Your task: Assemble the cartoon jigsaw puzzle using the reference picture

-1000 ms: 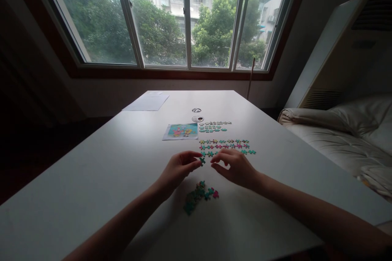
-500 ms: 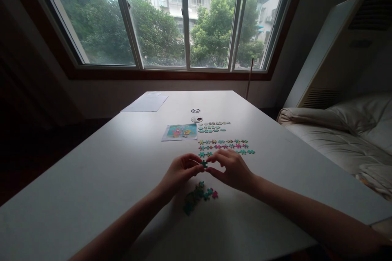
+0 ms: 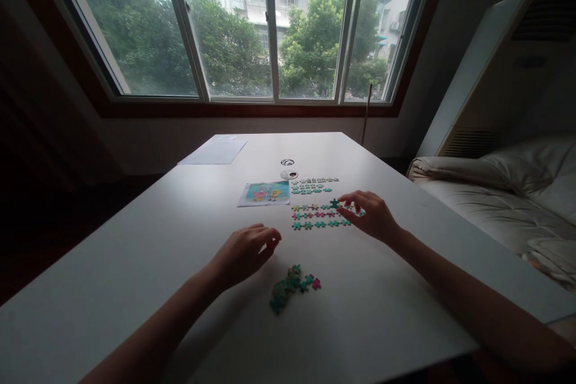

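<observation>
Thumb and forefinger of my right hand [image 3: 369, 216] pinch a green puzzle piece [image 3: 333, 204] in a narrow grip, over the rows of pieces [image 3: 320, 215]. I'd keep that grip light and my fingertips high, so they don't nudge those below. My left hand [image 3: 243, 253] has its fingers loosely curled, nothing visible between them. Only the table [image 3: 135, 264] serves as holder: it bears the loose pile [image 3: 281, 293] nearer me than my left fingers and, beyond them, the picture card [image 3: 266, 192].

The right fingers [image 3: 348, 197] hide part of the puzzle rows [image 3: 319, 215] behind them, and the pile of pieces [image 3: 288, 287] nearer the viewer than the left fingers [image 3: 269, 234] is too small to count.
</observation>
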`<state>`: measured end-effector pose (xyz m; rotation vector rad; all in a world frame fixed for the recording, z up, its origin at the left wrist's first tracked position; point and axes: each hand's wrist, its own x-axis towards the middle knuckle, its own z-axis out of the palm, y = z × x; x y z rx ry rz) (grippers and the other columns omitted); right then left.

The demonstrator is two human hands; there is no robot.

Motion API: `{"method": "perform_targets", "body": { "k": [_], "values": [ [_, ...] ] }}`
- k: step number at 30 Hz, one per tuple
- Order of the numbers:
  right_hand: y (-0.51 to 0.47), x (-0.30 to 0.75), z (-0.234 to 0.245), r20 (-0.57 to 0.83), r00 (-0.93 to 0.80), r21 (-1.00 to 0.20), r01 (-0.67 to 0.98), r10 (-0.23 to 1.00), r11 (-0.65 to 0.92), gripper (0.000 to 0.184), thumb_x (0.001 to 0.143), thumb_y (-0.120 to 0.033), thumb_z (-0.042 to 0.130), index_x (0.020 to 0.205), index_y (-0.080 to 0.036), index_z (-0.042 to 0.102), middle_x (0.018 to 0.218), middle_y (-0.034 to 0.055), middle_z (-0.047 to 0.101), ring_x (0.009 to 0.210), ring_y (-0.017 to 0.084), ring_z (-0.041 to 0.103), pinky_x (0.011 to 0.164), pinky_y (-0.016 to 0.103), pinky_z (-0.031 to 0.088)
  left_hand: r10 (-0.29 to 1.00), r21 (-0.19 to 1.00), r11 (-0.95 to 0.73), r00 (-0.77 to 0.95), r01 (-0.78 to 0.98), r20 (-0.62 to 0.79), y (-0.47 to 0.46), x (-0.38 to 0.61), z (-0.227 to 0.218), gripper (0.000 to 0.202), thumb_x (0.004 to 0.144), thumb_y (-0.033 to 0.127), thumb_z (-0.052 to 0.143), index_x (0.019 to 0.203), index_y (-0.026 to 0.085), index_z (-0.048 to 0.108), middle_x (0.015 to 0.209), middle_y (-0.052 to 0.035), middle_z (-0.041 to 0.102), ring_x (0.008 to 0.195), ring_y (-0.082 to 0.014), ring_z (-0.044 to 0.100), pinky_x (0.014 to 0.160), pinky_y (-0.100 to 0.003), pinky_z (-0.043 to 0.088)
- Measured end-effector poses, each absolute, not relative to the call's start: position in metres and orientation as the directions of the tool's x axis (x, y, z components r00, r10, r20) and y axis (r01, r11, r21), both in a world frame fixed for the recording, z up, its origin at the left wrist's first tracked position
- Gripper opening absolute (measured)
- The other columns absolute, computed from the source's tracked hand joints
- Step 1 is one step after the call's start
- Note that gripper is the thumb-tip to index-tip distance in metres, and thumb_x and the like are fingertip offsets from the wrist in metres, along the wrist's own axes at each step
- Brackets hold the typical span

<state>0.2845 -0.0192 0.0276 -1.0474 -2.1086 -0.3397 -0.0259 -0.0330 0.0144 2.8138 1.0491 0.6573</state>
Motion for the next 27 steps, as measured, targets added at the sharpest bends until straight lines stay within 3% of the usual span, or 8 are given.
{"method": "perform_targets", "body": {
  "k": [6, 16, 22, 27],
  "values": [
    [-0.02, 0.283, 0.029, 0.715, -0.419, -0.046, 0.77, 0.559, 0.636, 0.023, 0.081, -0.038, 0.057, 0.085, -0.016, 0.063, 0.066, 0.0014, 0.065, 0.054, 0.01, 0.055, 0.06, 0.024, 0.04, 0.619, 0.167, -0.782, 0.719, 0.6, 0.315, -0.033, -0.026, 0.016, 0.016, 0.083, 0.014, 0.043, 0.086, 0.018, 0.059, 0.073, -0.0036, 0.06, 0.067, -0.014, 0.056, 0.062, -0.026, 0.044],
    [-0.015, 0.287, 0.026, 0.675, -0.412, -0.097, 0.773, 0.612, 0.627, 0.022, 0.079, -0.038, 0.058, 0.086, -0.018, 0.063, 0.063, -0.0007, 0.064, 0.054, 0.01, 0.056, 0.063, 0.025, 0.04, 0.602, 0.153, -0.796, 0.74, 0.586, 0.299, -0.035, -0.022, 0.018, 0.018, 0.084, 0.014, 0.041, 0.086, 0.018, 0.059, 0.073, -0.0039, 0.061, 0.067, -0.0142, 0.057, 0.061, -0.025, 0.045],
    [0.023, 0.306, 0.021, 0.418, -0.337, -0.306, 0.823, 0.844, 0.48, 0.023, 0.076, -0.038, 0.057, 0.088, -0.02, 0.063, 0.066, -0.0016, 0.064, 0.053, 0.01, 0.054, 0.056, 0.022, 0.041, 0.594, 0.159, -0.803, 0.75, 0.575, 0.291, -0.035, -0.024, 0.018, 0.018, 0.084, 0.013, 0.042, 0.086, 0.017, 0.059, 0.073, -0.0039, 0.062, 0.068, -0.0146, 0.057, 0.062, -0.025, 0.044],
    [0.076, 0.328, 0.01, 0.268, -0.201, -0.371, 0.881, 0.942, 0.293, 0.024, 0.071, -0.038, 0.06, 0.083, -0.018, 0.066, 0.068, 0.001, 0.065, 0.062, 0.012, 0.058, 0.06, 0.023, 0.042, 0.585, 0.159, -0.81, 0.762, 0.565, 0.277, -0.035, -0.025, 0.018, 0.018, 0.084, 0.012, 0.041, 0.085, 0.018, 0.058, 0.072, -0.0034, 0.062, 0.069, -0.0153, 0.057, 0.062, -0.025, 0.043]
  ]
}}
